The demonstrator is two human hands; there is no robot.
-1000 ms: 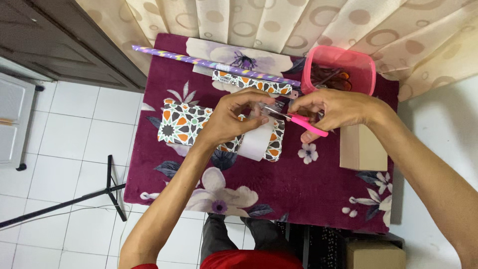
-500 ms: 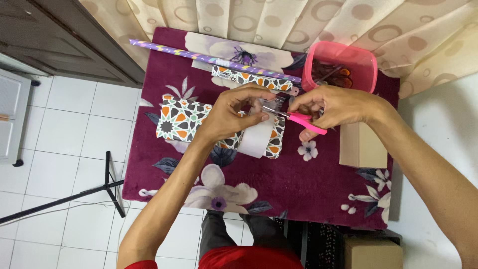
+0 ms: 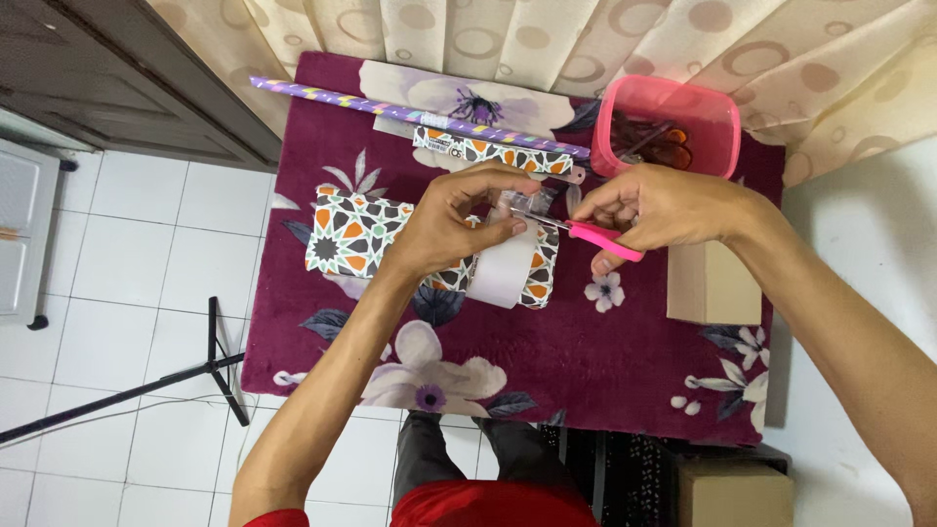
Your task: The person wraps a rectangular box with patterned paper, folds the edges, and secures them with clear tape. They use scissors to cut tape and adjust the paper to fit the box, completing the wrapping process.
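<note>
Here my left hand point(image 3: 451, 226) is curled over the wrapped box point(image 3: 366, 239), fingers closed on a strip of clear tape point(image 3: 519, 207) pulled up from the big white roll point(image 3: 501, 270) that leans against the box's right end. My right hand point(image 3: 656, 207) is closed around the pink-handled scissors point(image 3: 586, 234), whose blades point left toward the strip, just beside my left fingertips; whether the blades are parted I cannot tell. All of it sits mid-table on the maroon floral cloth point(image 3: 586, 361). The tape looks thin, limp and sticky, so I judge it best held taut by its very end, or it may curl back onto itself. The box's patterned paper seems light and smooth, likely to crease or slide, so pressing down flat on top suits it better than pinching. A pink tub point(image 3: 673, 105), a plain brown box point(image 3: 712, 283) and rolled gift paper point(image 3: 410, 112) lie near.
</note>
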